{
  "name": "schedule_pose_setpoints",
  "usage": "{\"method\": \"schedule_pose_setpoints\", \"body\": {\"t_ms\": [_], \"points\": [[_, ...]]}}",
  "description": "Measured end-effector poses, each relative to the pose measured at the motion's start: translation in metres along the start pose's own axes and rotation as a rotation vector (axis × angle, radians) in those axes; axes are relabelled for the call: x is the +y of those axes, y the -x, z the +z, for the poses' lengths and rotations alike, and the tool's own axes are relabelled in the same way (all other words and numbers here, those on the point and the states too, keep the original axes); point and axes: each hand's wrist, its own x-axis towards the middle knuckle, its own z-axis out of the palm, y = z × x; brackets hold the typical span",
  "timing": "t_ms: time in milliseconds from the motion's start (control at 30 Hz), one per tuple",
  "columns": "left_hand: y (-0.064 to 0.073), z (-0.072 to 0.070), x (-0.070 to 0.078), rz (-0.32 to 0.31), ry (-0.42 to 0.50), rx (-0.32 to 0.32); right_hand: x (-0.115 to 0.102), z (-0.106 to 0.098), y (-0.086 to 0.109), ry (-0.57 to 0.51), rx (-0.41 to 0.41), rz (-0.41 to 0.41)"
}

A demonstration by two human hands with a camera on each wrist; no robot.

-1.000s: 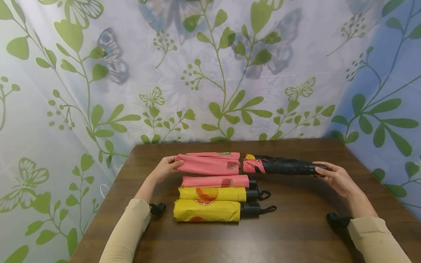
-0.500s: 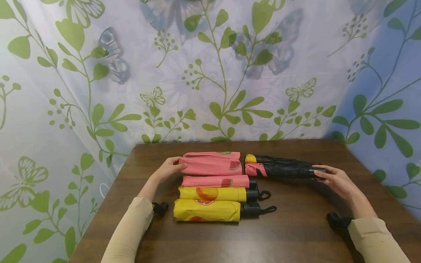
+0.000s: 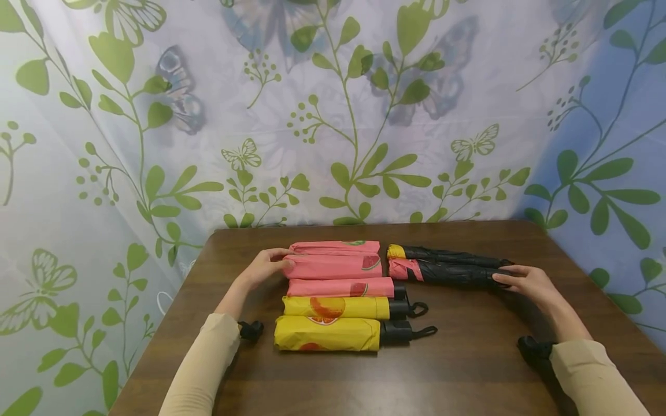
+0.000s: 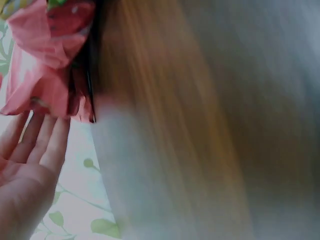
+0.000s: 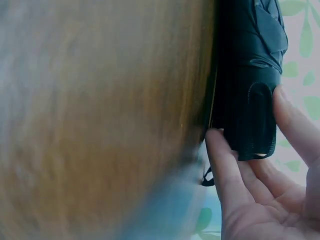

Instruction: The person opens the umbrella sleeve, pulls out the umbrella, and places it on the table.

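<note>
At the far row, my left hand (image 3: 264,267) touches the left end of a pink folded umbrella (image 3: 328,266) with watermelon print. Its straight fingers reach the gathered pink fabric (image 4: 42,85) in the left wrist view. My right hand (image 3: 531,284) holds the right end of a black folded umbrella (image 3: 452,272) with a pink left end. The right wrist view shows thumb and fingers on opposite sides of the black handle (image 5: 250,120). Behind it lies a second black folded umbrella (image 3: 447,254) with a yellow end. Another pink bundle (image 3: 322,247) lies behind the touched one.
Nearer on the brown table (image 3: 416,381) lie a pink umbrella (image 3: 333,287), a yellow umbrella (image 3: 307,307) and a wider yellow umbrella (image 3: 328,333), their black handles pointing right. A patterned cloth (image 3: 333,115) hangs behind the table. Black wrist devices (image 3: 251,330) sit below both forearms.
The pink and black umbrellas have shifted slightly right and toward the person. My left hand's pinch on the pink one has loosened; my right hand has moved slightly down.
</note>
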Motion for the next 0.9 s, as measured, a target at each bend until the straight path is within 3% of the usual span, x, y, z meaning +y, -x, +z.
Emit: {"method": "schedule_pose_setpoints", "body": {"t_ms": [133,300,400,500,667,767,900], "points": [[0.004,-0.007,0.004,0.021,-0.015,0.012,-0.007,0.000,0.001,0.155,0.044,0.015],[0.012,-0.012,0.015,0.056,-0.090,0.102,-0.012,-0.002,0.003,0.292,0.056,-0.012],[0.018,-0.008,0.023,0.118,-0.096,0.131,-0.014,-0.002,0.004,0.354,0.054,-0.039],[0.023,-0.001,0.028,0.198,-0.070,0.120,-0.016,-0.003,0.005,0.385,0.050,-0.049],[0.021,0.009,0.019,0.258,-0.032,-0.025,-0.019,-0.003,0.006,0.402,0.039,-0.050],[0.014,0.012,0.001,0.238,-0.054,-0.143,-0.020,-0.003,0.006,0.416,0.035,-0.059],[0.007,0.013,-0.016,0.200,-0.077,-0.253,-0.023,-0.002,0.006,0.430,0.035,-0.063]]}}
